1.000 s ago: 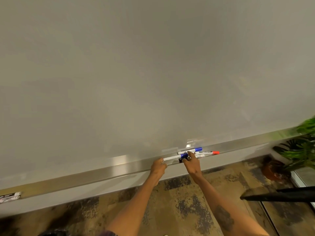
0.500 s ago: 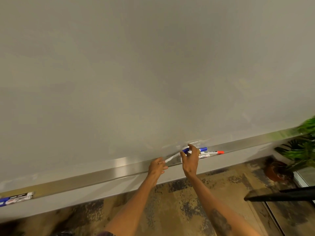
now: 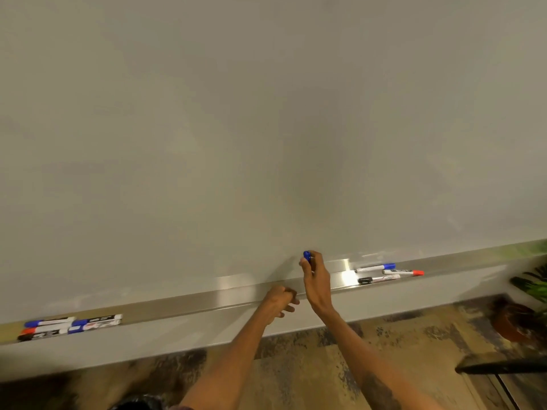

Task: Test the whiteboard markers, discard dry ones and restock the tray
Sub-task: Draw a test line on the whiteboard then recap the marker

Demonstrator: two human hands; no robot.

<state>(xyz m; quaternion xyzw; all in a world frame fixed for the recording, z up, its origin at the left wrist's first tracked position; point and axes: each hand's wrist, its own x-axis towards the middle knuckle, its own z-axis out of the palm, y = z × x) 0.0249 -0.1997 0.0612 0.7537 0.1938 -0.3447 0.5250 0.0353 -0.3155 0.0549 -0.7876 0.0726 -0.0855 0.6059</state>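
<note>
Big pale whiteboard point(image 3: 266, 113) fills the view, no ink on it, with a long metal tray point(image 3: 177, 303) along its foot and patterned floor below.

To the action: the right hand point(image 3: 316, 281) is up at the board's lower edge, thumb and fingers pinching a blue marker point(image 3: 307, 256). Only its blue end pokes out above the fingertips, and I cannot tell whether the cap is on or off. The left hand point(image 3: 279, 300) sits just beside it, low at the tray's front lip, fingers curled in. Whether a cap is tucked inside, can't tell either.

Just right of the hands, three markers lie in the tray: blue-capped point(image 3: 376, 267), red-capped point(image 3: 402, 272) and black-capped point(image 3: 379, 280). Well apart at the tray's left end lies another bunch of markers point(image 3: 71, 325).

This looks like the test stroke coming up. To do it well, take the cap fully off, set the tip square to the bare board, and draw one firm, steady line long enough to show any fading. Keep the cap in the other hand so it goes straight back on. A faint, streaky line means discard; a solid one goes back in the tray, apart from the untested ones.
</note>
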